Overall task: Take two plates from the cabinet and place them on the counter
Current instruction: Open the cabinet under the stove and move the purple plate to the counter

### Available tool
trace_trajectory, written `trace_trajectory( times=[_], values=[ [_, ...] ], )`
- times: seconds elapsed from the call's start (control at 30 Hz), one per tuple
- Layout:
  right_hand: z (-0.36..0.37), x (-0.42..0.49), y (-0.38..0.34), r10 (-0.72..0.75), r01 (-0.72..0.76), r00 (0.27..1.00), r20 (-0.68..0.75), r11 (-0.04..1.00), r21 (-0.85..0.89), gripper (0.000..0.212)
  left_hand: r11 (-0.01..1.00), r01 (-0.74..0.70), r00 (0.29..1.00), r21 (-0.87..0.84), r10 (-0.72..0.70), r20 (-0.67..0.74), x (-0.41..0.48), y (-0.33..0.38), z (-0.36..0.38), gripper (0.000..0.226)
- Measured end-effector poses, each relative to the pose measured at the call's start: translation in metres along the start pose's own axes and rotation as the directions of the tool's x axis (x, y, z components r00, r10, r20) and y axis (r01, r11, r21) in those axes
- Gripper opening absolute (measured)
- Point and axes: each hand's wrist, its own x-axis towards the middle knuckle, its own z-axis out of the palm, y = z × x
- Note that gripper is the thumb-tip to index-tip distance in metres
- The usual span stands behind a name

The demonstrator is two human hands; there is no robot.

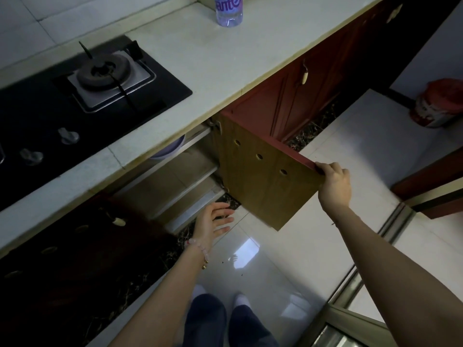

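Two hands: left hand [213, 221], right hand [333, 182]. One open door [263, 181] with three round holes. One plate [170, 150] visible under the counter [225, 58] front edge; any others hidden. One burner [105, 70] and two knobs [69, 136] on one hob [32, 108] at the counter's left end. One bottle [228, 11] at its back edge. One bracelet [200, 247]. One bucket [436, 106] on the floor.

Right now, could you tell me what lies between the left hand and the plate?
Head view: only bare cabinet shelves separate the left hand from the plate.
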Motion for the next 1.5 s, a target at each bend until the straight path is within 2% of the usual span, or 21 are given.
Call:
trace_trajectory(
  times=[0.13, 0.23, 0.3, 0.37, 0.43, 0.53, 0.6, 0.67, 0.73, 0.83, 0.97, 1.1, 1.17, 1.23, 1.37, 1.5],
  values=[
    [-0.005, -0.004, -0.004, 0.014, -0.009, 0.999, -0.044, 0.994, 0.108, 0.039, 1.000, 0.000, 1.000, -0.007, -0.001, -0.018, 0.003, 0.002, -0.007, 0.036],
    [-0.004, -0.011, -0.023, -0.046, 0.076, 0.986, -0.163, 0.979, 0.187, 0.027, 0.999, 0.013, 0.999, -0.045, -0.015, -0.036, 0.009, 0.007, -0.016, 0.032],
    [0.005, -0.014, -0.045, -0.106, 0.140, 0.982, -0.159, 0.966, 0.216, 0.022, 0.998, 0.016, 0.999, -0.062, -0.019, -0.050, 0.018, 0.011, -0.022, 0.027],
    [0.021, -0.020, -0.073, -0.151, 0.167, 0.985, -0.078, 0.949, 0.266, 0.021, 0.997, 0.018, 0.998, -0.073, -0.022, -0.061, 0.028, 0.014, -0.029, 0.022],
    [0.044, -0.023, -0.106, -0.133, 0.100, 0.990, 0.053, 0.908, 0.406, 0.022, 0.997, 0.015, 0.998, -0.078, -0.020, -0.066, 0.044, 0.016, -0.038, 0.020],
    [0.080, -0.020, -0.152, -0.038, -0.155, 0.957, 0.288, 0.772, 0.617, 0.020, 0.996, 0.011, 0.996, -0.083, -0.018, -0.083, 0.070, 0.021, -0.054, 0.018],
    [0.105, -0.012, -0.178, 0.028, -0.360, 0.894, 0.448, 0.642, 0.677, 0.017, 0.996, 0.014, 0.994, -0.092, -0.024, -0.106, 0.091, 0.027, -0.068, 0.019],
    [0.124, -0.005, -0.198, 0.067, -0.502, 0.826, 0.559, 0.539, 0.677, 0.018, 0.995, 0.005, 0.991, -0.095, -0.018, -0.135, 0.109, 0.034, -0.080, 0.020],
    [0.145, 0.005, -0.218, 0.056, -0.566, 0.780, 0.623, 0.487, 0.665, 0.018, 0.995, -0.009, 0.985, -0.098, -0.008, -0.173, 0.131, 0.041, -0.094, 0.017],
    [0.174, 0.020, -0.247, 0.024, -0.575, 0.760, 0.650, 0.490, 0.655, 0.022, 0.993, -0.030, 0.970, -0.116, 0.001, -0.242, 0.165, 0.051, -0.111, 0.020],
    [0.201, 0.035, -0.281, -0.003, -0.586, 0.735, 0.678, 0.502, 0.636, 0.022, 0.983, -0.004, 0.956, -0.184, -0.050, -0.288, 0.207, 0.066, -0.126, 0.038],
    [0.218, 0.044, -0.287, 0.009, -0.681, 0.683, 0.730, 0.367, 0.633, 0.010, 0.962, -0.013, 0.957, -0.271, -0.067, -0.283, 0.223, 0.059, -0.133, 0.037],
    [0.226, 0.043, -0.281, 0.002, -0.715, 0.654, 0.756, 0.326, 0.618, 0.015, 0.948, -0.023, 0.958, -0.317, -0.070, -0.279, 0.223, 0.047, -0.134, 0.045],
    [0.232, 0.043, -0.272, -0.014, -0.716, 0.648, 0.761, 0.330, 0.616, 0.022, 0.934, -0.040, 0.960, -0.354, -0.063, -0.274, 0.223, 0.037, -0.133, 0.039],
    [0.241, 0.044, -0.261, -0.085, -0.688, 0.653, 0.752, 0.348, 0.637, 0.011, 0.920, -0.141, 0.955, -0.365, 0.029, -0.295, 0.221, 0.023, -0.123, 0.034],
    [0.251, 0.046, -0.256, -0.175, -0.672, 0.654, 0.736, 0.312, 0.671, 0.014, 0.902, -0.221, 0.936, -0.372, 0.089, -0.340, 0.231, 0.014, -0.117, 0.024]
  ],
)
